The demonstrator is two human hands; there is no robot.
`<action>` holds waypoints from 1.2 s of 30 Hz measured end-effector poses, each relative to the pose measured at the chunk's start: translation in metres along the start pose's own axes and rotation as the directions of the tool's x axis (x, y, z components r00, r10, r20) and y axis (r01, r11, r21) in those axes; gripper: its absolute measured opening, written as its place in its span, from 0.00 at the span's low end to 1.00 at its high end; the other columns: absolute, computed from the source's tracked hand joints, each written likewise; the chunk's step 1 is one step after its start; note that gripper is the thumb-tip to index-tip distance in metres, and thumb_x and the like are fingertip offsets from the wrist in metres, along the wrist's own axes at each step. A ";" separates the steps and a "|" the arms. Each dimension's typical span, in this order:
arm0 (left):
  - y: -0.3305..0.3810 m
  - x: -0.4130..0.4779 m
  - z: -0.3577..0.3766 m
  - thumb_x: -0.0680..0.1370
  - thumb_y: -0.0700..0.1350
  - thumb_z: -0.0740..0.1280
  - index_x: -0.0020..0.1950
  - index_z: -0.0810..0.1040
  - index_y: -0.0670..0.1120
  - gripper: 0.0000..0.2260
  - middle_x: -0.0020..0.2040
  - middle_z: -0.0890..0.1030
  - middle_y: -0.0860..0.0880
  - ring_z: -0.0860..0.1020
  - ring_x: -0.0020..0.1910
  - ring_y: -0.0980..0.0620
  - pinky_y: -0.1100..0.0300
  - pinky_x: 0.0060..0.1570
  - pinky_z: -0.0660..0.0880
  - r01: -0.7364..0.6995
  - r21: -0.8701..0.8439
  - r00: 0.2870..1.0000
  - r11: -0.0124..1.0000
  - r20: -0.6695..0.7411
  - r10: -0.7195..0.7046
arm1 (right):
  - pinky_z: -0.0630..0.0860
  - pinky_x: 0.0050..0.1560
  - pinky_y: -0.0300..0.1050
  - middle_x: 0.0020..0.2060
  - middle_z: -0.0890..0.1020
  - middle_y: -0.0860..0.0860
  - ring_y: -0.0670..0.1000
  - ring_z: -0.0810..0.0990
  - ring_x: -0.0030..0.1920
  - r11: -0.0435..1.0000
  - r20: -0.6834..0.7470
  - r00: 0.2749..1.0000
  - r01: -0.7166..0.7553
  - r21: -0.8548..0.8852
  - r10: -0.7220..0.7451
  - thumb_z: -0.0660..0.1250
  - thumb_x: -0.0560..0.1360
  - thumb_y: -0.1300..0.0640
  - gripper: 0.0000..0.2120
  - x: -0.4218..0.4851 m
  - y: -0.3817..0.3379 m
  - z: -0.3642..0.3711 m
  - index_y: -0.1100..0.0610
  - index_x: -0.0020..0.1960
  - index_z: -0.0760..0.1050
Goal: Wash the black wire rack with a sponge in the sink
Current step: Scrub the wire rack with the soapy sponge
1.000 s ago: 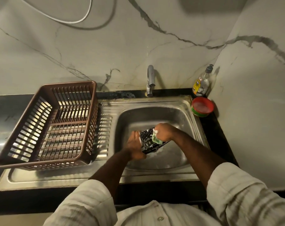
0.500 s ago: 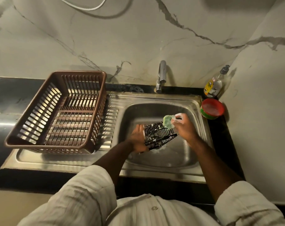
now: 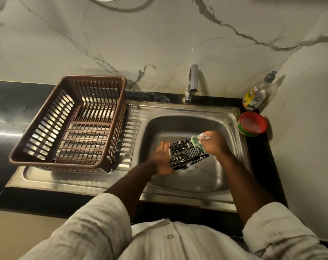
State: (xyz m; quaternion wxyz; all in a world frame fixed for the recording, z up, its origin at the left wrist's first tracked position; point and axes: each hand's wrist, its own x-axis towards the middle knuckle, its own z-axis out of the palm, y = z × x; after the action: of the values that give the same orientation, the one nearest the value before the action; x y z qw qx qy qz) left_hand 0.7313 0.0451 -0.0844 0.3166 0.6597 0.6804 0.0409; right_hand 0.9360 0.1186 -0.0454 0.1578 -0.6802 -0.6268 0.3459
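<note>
A small black wire rack [image 3: 187, 154], flecked with suds, is held tilted over the steel sink basin [image 3: 227, 128]. My left hand [image 3: 162, 160] grips the rack by its left edge. My right hand [image 3: 213, 142] holds a soapy green sponge [image 3: 197, 141] pressed against the rack's far right corner. Part of the rack's left side is hidden behind my left hand.
A brown slatted plastic basket [image 3: 69, 124] stands on the draining board to the left. The tap [image 3: 192, 83] rises behind the basin. A dish soap bottle [image 3: 255, 95] and a red-and-green tub [image 3: 252, 123] sit at the back right corner, by the marble wall.
The sponge hand went from the rack's middle up to its far right corner and now rubs there. The left hand keeps holding the rack; the camera view has shifted.
</note>
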 end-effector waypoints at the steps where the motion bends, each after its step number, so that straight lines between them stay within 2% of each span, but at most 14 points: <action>1: 0.001 -0.001 -0.002 0.67 0.43 0.80 0.79 0.52 0.37 0.49 0.78 0.55 0.37 0.60 0.76 0.37 0.48 0.73 0.63 0.003 -0.007 1.000 1.000 0.015 -0.003 | 0.78 0.49 0.47 0.45 0.85 0.57 0.56 0.83 0.47 0.998 0.009 1.000 0.024 -0.061 -0.023 0.68 0.77 0.60 0.08 -0.002 -0.004 -0.003 0.62 0.52 0.83; 3: 0.003 -0.003 -0.003 0.65 0.46 0.81 0.79 0.53 0.38 0.51 0.77 0.56 0.37 0.60 0.76 0.37 0.48 0.73 0.63 -0.002 -0.006 1.000 1.000 0.028 0.002 | 0.76 0.43 0.46 0.42 0.85 0.58 0.58 0.83 0.45 0.987 0.052 0.997 0.061 -0.150 -0.054 0.68 0.76 0.60 0.08 -0.004 -0.007 -0.009 0.63 0.46 0.83; 5: -0.001 0.000 0.000 0.60 0.55 0.79 0.78 0.55 0.38 0.55 0.72 0.59 0.39 0.64 0.72 0.35 0.51 0.72 0.66 -0.037 0.032 0.999 0.999 0.020 0.037 | 0.68 0.35 0.44 0.34 0.81 0.58 0.57 0.80 0.39 0.974 0.102 0.993 0.079 -0.211 -0.059 0.68 0.77 0.56 0.12 -0.004 -0.007 -0.011 0.62 0.39 0.80; 9: -0.011 0.008 0.008 0.53 0.61 0.72 0.77 0.57 0.37 0.58 0.69 0.61 0.41 0.66 0.68 0.38 0.53 0.69 0.68 -0.055 0.058 0.998 0.997 0.010 0.054 | 0.64 0.31 0.42 0.27 0.75 0.51 0.49 0.73 0.30 0.983 0.126 0.991 0.066 -0.171 -0.044 0.70 0.77 0.51 0.17 -0.006 -0.001 -0.004 0.58 0.33 0.73; 11: -0.007 0.004 0.003 0.51 0.63 0.70 0.76 0.58 0.37 0.59 0.66 0.63 0.42 0.68 0.65 0.42 0.55 0.67 0.71 -0.062 0.045 0.998 0.997 -0.016 0.063 | 0.72 0.34 0.43 0.31 0.80 0.53 0.53 0.79 0.33 0.990 0.121 0.992 0.040 -0.134 -0.024 0.70 0.75 0.53 0.12 -0.002 0.001 0.000 0.60 0.37 0.78; 14: -0.002 -0.002 -0.002 0.56 0.53 0.81 0.75 0.58 0.38 0.55 0.65 0.63 0.43 0.68 0.65 0.44 0.54 0.68 0.71 -0.040 0.029 0.999 0.999 -0.008 0.040 | 0.77 0.39 0.46 0.38 0.85 0.54 0.56 0.83 0.40 1.000 0.138 0.990 -0.011 0.010 0.009 0.70 0.69 0.58 0.06 0.006 0.011 0.010 0.58 0.44 0.82; 18: 0.001 -0.003 -0.003 0.59 0.50 0.82 0.76 0.56 0.36 0.55 0.67 0.62 0.41 0.67 0.67 0.43 0.54 0.70 0.69 -0.032 0.019 0.999 0.999 0.012 0.032 | 0.73 0.32 0.43 0.35 0.81 0.55 0.53 0.77 0.33 0.940 0.169 0.984 -0.113 0.322 0.061 0.66 0.71 0.75 0.11 -0.005 0.004 0.008 0.63 0.48 0.80; 20: 0.003 -0.002 -0.004 0.58 0.52 0.82 0.76 0.56 0.36 0.55 0.67 0.63 0.41 0.67 0.67 0.42 0.53 0.70 0.69 -0.021 0.012 1.000 1.000 0.009 0.020 | 0.73 0.26 0.39 0.38 0.82 0.55 0.49 0.78 0.31 0.904 0.139 0.983 -0.164 0.395 0.118 0.65 0.72 0.77 0.13 -0.009 0.001 0.004 0.66 0.54 0.79; 22: 0.002 0.000 -0.004 0.57 0.55 0.81 0.76 0.56 0.36 0.57 0.67 0.62 0.41 0.67 0.67 0.41 0.53 0.69 0.69 -0.003 0.033 1.000 0.999 0.014 0.002 | 0.77 0.28 0.37 0.44 0.84 0.58 0.46 0.82 0.30 0.870 0.072 0.985 -0.174 0.461 0.158 0.66 0.72 0.77 0.14 -0.013 -0.003 0.004 0.67 0.55 0.79; 23: 0.002 0.002 -0.003 0.57 0.55 0.81 0.76 0.56 0.36 0.57 0.67 0.62 0.41 0.67 0.67 0.41 0.53 0.69 0.69 -0.001 0.049 1.000 0.999 0.015 0.000 | 0.79 0.33 0.39 0.46 0.84 0.58 0.46 0.84 0.34 0.896 0.000 0.987 -0.148 0.419 0.163 0.68 0.72 0.75 0.14 -0.014 -0.004 0.005 0.65 0.55 0.80; 26: 0.002 0.002 -0.003 0.57 0.53 0.81 0.76 0.56 0.36 0.56 0.67 0.62 0.41 0.67 0.67 0.43 0.53 0.69 0.70 0.025 0.027 0.999 0.999 0.029 -0.026 | 0.78 0.53 0.46 0.52 0.85 0.57 0.56 0.83 0.53 0.999 -0.246 0.969 -0.019 0.028 0.025 0.69 0.72 0.67 0.14 -0.023 -0.011 0.006 0.59 0.57 0.81; 29: 0.001 0.004 -0.007 0.56 0.54 0.80 0.76 0.56 0.37 0.57 0.67 0.61 0.42 0.66 0.67 0.43 0.55 0.69 0.70 0.007 0.029 1.000 1.000 0.018 -0.007 | 0.74 0.52 0.43 0.55 0.83 0.58 0.59 0.81 0.56 0.998 -0.371 0.927 0.068 0.010 -0.059 0.66 0.75 0.65 0.14 -0.026 -0.025 -0.004 0.59 0.61 0.79; 32: 0.001 0.006 -0.004 0.58 0.54 0.80 0.78 0.53 0.35 0.58 0.69 0.60 0.41 0.64 0.69 0.42 0.56 0.72 0.65 0.013 0.049 1.000 0.999 0.024 -0.014 | 0.69 0.47 0.37 0.52 0.84 0.56 0.53 0.81 0.50 0.987 -0.273 0.952 0.156 0.050 -0.137 0.68 0.74 0.65 0.15 -0.020 -0.035 -0.015 0.60 0.60 0.80; 36: -0.003 0.014 0.005 0.52 0.64 0.71 0.77 0.54 0.35 0.61 0.68 0.60 0.40 0.64 0.68 0.41 0.57 0.72 0.65 0.002 0.100 1.000 0.995 0.009 -0.003 | 0.80 0.48 0.47 0.49 0.85 0.56 0.59 0.83 0.51 0.977 -0.109 0.974 0.187 -0.101 -0.198 0.67 0.74 0.61 0.13 -0.022 -0.041 0.003 0.53 0.57 0.78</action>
State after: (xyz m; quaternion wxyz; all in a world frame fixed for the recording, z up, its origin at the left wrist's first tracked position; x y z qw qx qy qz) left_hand 0.7322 0.0556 -0.0944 0.2865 0.6740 0.6809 0.0033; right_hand 0.9042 0.1040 -0.0147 0.1967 -0.6419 -0.6942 0.2596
